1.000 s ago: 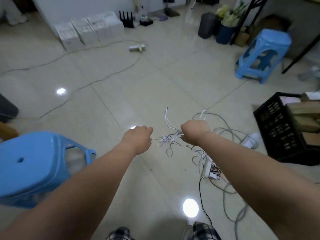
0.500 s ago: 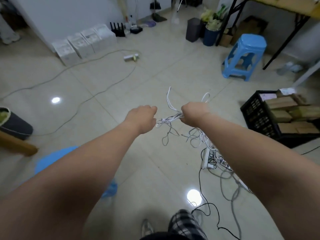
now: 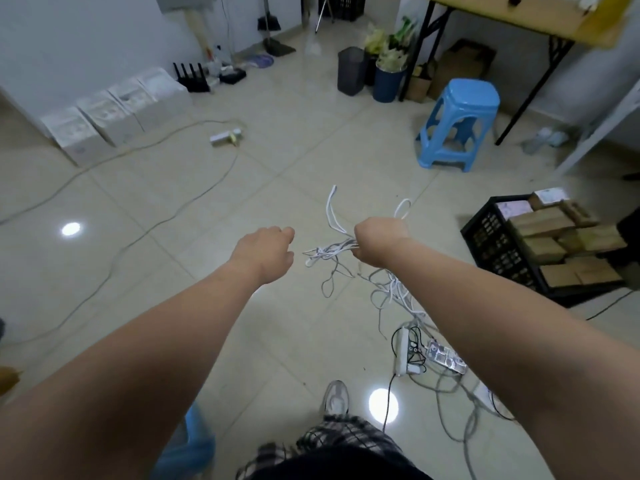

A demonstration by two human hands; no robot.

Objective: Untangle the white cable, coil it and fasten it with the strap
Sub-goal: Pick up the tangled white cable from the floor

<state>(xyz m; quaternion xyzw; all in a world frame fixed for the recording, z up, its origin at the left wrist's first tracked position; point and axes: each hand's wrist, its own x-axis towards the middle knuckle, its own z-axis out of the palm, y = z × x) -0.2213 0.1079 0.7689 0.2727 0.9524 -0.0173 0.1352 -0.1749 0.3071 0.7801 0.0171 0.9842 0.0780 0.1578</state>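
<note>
A tangled bunch of thin white cable hangs in the air above the tiled floor. My right hand grips the bunch in a fist; loops stick up above the fist and loose strands trail down toward the floor beneath my forearm. My left hand is a closed fist just left of the bunch. A small gap shows between it and the nearest cable end, and no strand visibly reaches it. No strap is in view.
A white power strip with black and grey leads lies on the floor under my right arm. A black crate of boxes stands at the right, a blue stool beyond it. White boxes line the left wall.
The view has tilted up and the blue stool at lower left has dropped almost out of sight. Both hands rose with the cable bunch; my left hand neared the bunch, then drew slightly away.
</note>
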